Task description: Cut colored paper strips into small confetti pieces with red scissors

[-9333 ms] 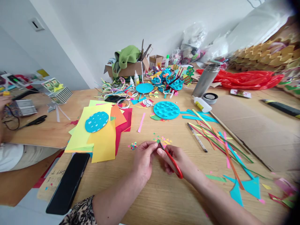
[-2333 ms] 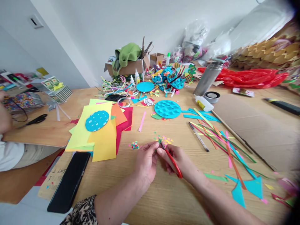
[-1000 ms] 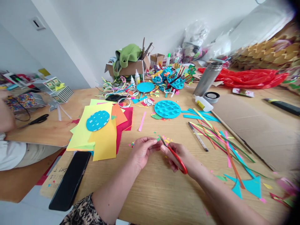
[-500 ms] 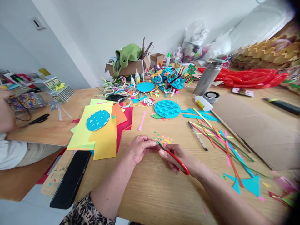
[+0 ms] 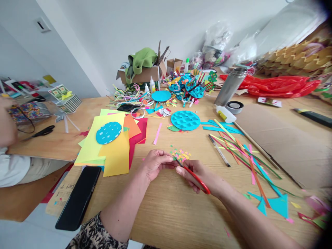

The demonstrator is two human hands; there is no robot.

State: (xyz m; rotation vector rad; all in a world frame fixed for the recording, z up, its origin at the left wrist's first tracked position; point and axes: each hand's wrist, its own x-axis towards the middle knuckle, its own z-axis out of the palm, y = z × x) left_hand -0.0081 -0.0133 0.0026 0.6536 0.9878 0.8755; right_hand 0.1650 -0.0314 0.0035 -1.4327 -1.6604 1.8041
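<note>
My right hand [image 5: 193, 174] is closed round red-handled scissors [image 5: 198, 180], whose dark blades point up and left. Just left of the blade tips, my left hand [image 5: 158, 162] is closed in a pinch; whatever lies between its fingers is too small to make out. Beyond the blades, a small heap of pink, yellow and green paper bits [image 5: 183, 154] lies on the wooden table [image 5: 160, 207]. A pink paper strip [image 5: 157, 134] rests farther back, and behind the heap sits a blue dimpled paper disc [image 5: 185, 120].
Coloured paper sheets [image 5: 88, 145] and a black phone [image 5: 77, 199] lie at left. Right of my hands are a pen [image 5: 219, 150], tangled paper strips [image 5: 251, 162] and cardboard [image 5: 285, 141]. A steel bottle [image 5: 230, 86] stands behind. Another person's arm [image 5: 7, 124] shows at far left.
</note>
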